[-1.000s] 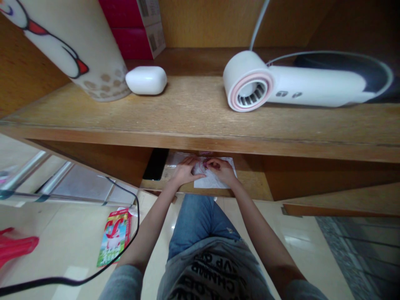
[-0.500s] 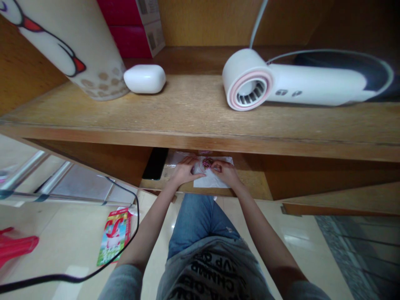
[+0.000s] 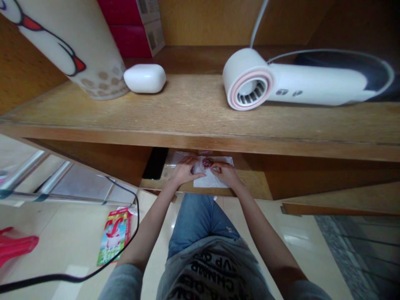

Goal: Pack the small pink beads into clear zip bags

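On a lower wooden shelf lies a sheet of white paper, and on it sits a small cluster of dark pink, bead-like pieces. My left hand rests at the paper's left side with its fingers stretched out and thumb apart. A thin reddish line curves over the paper between that hand and the cluster. Just right of the cluster, my right hand has thumb and forefinger pinched together. Whatever is between those fingertips is too small to make out. Clear plastic wrapping lies beyond my left hand.
A black phone lies left on the lower shelf. The upper shelf juts out above my hands, bearing a large cup, a white case and a handheld fan. A black cable hangs at left.
My right hand's fingertips have shifted very slightly beside the pink cluster. My left hand stays in place on the paper.
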Action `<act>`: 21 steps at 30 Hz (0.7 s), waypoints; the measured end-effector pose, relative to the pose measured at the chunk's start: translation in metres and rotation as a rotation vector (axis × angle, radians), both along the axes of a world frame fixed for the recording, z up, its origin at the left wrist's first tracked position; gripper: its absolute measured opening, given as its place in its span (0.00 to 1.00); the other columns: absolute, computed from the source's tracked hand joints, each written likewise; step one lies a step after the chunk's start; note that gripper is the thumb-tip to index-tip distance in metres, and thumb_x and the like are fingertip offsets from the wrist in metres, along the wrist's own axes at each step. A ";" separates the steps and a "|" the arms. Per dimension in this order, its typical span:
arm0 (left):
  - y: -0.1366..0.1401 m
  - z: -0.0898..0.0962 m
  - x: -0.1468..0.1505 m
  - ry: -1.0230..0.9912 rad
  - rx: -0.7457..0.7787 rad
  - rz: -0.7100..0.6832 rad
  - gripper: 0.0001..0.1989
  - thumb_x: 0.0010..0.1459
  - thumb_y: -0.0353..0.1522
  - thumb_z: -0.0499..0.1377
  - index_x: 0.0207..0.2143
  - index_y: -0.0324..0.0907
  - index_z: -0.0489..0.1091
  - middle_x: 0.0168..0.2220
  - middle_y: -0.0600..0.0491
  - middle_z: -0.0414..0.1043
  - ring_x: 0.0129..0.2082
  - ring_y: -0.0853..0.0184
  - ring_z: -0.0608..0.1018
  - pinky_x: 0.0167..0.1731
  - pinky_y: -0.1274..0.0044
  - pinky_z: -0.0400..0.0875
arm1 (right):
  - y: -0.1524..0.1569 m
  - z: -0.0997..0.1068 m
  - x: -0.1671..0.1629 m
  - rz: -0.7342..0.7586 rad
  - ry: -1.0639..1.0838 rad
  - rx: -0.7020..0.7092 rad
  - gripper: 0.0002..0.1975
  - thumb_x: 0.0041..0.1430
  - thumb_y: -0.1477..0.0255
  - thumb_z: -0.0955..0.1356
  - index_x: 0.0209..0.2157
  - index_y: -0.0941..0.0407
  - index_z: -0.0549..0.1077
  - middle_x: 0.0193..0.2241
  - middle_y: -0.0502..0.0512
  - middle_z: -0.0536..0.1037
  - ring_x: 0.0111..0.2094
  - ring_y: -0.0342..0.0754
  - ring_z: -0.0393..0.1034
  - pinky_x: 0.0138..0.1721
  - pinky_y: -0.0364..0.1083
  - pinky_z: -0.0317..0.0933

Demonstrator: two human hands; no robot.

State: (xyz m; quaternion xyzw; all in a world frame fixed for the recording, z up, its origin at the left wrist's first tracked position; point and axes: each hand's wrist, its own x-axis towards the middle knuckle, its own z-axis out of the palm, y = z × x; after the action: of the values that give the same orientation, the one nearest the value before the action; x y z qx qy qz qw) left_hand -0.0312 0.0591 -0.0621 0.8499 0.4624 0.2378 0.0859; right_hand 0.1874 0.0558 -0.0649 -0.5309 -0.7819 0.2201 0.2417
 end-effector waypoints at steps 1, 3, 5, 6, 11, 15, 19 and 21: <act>0.000 0.000 0.000 0.002 0.000 0.001 0.30 0.47 0.53 0.56 0.44 0.39 0.67 0.46 0.44 0.68 0.48 0.57 0.70 0.48 0.69 0.65 | 0.000 0.001 0.000 -0.001 0.010 -0.006 0.10 0.53 0.67 0.64 0.34 0.52 0.75 0.20 0.48 0.71 0.22 0.41 0.62 0.23 0.39 0.50; 0.000 0.000 0.000 0.004 0.000 0.004 0.31 0.47 0.53 0.55 0.44 0.38 0.67 0.46 0.43 0.69 0.48 0.57 0.70 0.47 0.68 0.65 | 0.000 0.004 -0.003 -0.002 0.040 -0.020 0.10 0.53 0.66 0.64 0.34 0.53 0.75 0.19 0.47 0.71 0.21 0.41 0.62 0.23 0.39 0.50; 0.000 0.000 0.000 0.001 0.000 -0.004 0.30 0.47 0.53 0.55 0.44 0.38 0.67 0.46 0.44 0.69 0.48 0.57 0.70 0.48 0.68 0.65 | 0.001 0.007 -0.006 -0.005 0.086 -0.028 0.09 0.53 0.66 0.64 0.32 0.54 0.75 0.19 0.48 0.71 0.21 0.41 0.62 0.24 0.39 0.51; 0.000 0.000 0.000 -0.003 -0.002 -0.009 0.30 0.47 0.53 0.55 0.44 0.38 0.67 0.46 0.44 0.69 0.48 0.57 0.70 0.48 0.68 0.65 | 0.002 0.008 -0.009 -0.002 0.113 -0.027 0.09 0.53 0.66 0.64 0.32 0.54 0.75 0.20 0.48 0.71 0.22 0.41 0.62 0.24 0.39 0.51; 0.000 0.002 0.000 -0.017 -0.028 -0.007 0.31 0.47 0.52 0.56 0.46 0.40 0.65 0.45 0.45 0.69 0.47 0.58 0.70 0.47 0.69 0.65 | 0.007 0.006 -0.026 0.050 0.229 -0.041 0.08 0.53 0.68 0.65 0.32 0.55 0.74 0.25 0.50 0.75 0.25 0.41 0.64 0.28 0.40 0.55; 0.000 0.002 0.000 -0.009 -0.024 0.007 0.32 0.47 0.52 0.56 0.47 0.40 0.65 0.47 0.45 0.68 0.49 0.57 0.69 0.49 0.68 0.64 | 0.010 0.006 -0.036 0.072 0.248 -0.064 0.07 0.53 0.68 0.65 0.31 0.55 0.74 0.26 0.50 0.75 0.25 0.41 0.65 0.28 0.40 0.56; 0.000 0.002 0.000 -0.022 -0.029 0.000 0.32 0.47 0.52 0.56 0.47 0.40 0.65 0.47 0.45 0.68 0.50 0.57 0.69 0.49 0.68 0.63 | 0.017 0.011 -0.035 -0.010 0.203 -0.084 0.07 0.52 0.69 0.66 0.32 0.54 0.74 0.28 0.50 0.77 0.27 0.42 0.68 0.29 0.40 0.57; 0.000 0.003 0.000 -0.028 -0.038 -0.010 0.31 0.46 0.52 0.57 0.46 0.40 0.66 0.47 0.45 0.68 0.49 0.57 0.69 0.49 0.68 0.64 | 0.023 0.014 -0.032 -0.083 0.114 -0.090 0.07 0.52 0.68 0.65 0.31 0.53 0.75 0.27 0.50 0.77 0.26 0.43 0.68 0.28 0.40 0.57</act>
State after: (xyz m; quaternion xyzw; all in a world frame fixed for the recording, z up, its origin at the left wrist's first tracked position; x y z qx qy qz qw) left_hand -0.0309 0.0590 -0.0591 0.8469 0.4615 0.2402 0.1098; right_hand 0.1551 0.0784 -0.0508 -0.5599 -0.7333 0.2749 0.2706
